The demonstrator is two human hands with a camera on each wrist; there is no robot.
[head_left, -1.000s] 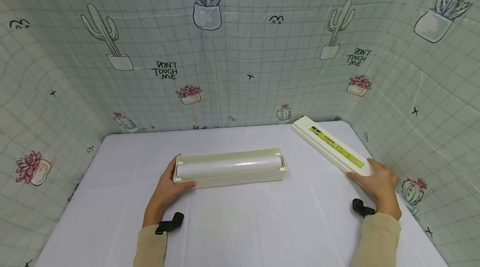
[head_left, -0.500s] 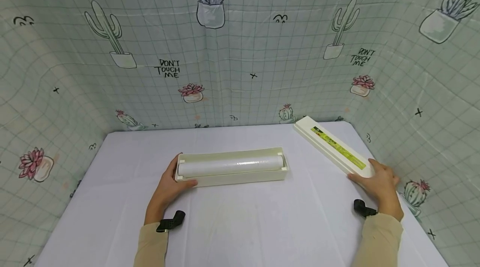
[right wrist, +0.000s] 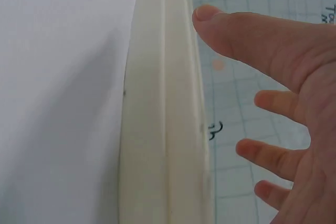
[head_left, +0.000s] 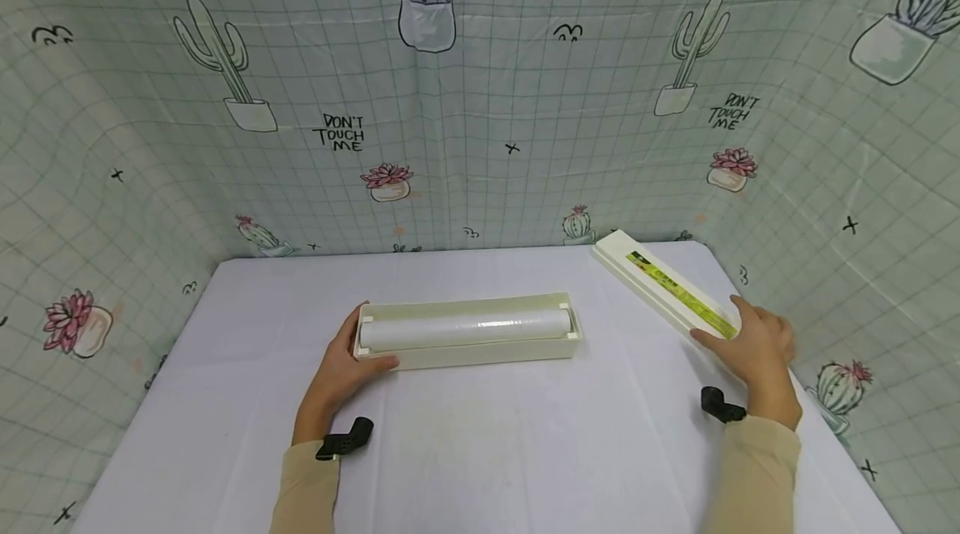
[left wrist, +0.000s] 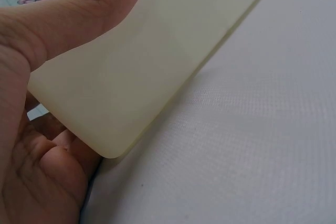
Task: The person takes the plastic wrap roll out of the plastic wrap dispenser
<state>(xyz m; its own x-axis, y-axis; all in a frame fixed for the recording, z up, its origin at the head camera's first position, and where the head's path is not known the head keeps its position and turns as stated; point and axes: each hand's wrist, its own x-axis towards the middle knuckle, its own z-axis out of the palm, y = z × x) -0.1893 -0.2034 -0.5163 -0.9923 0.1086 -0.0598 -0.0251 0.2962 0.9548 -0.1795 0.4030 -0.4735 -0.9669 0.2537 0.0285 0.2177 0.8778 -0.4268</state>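
Observation:
A long cream box [head_left: 480, 352] lies across the middle of the white table, open on top, with a roll of clear film [head_left: 465, 329] inside. My left hand [head_left: 351, 357] grips its left end, the thumb along the front wall and the fingers round behind. In the left wrist view the thumb [left wrist: 79, 14] presses on the box wall [left wrist: 168, 51]. A cream lid [head_left: 660, 280] with a green label lies slantwise at the far right. My right hand [head_left: 744, 336] rests over its near end. In the right wrist view the thumb [right wrist: 247, 35] reaches the lid's edge [right wrist: 163, 108], and the other fingers are spread apart from it.
A white cloth covers the table [head_left: 525, 451]. A cactus-print backdrop [head_left: 487, 101] closes in the back and both sides, close behind the lid. Black camera mounts sit at both wrists [head_left: 345, 440].
My right hand has slid forward over the lid's near end. The left hand stays on the box end, and the box has not shifted.

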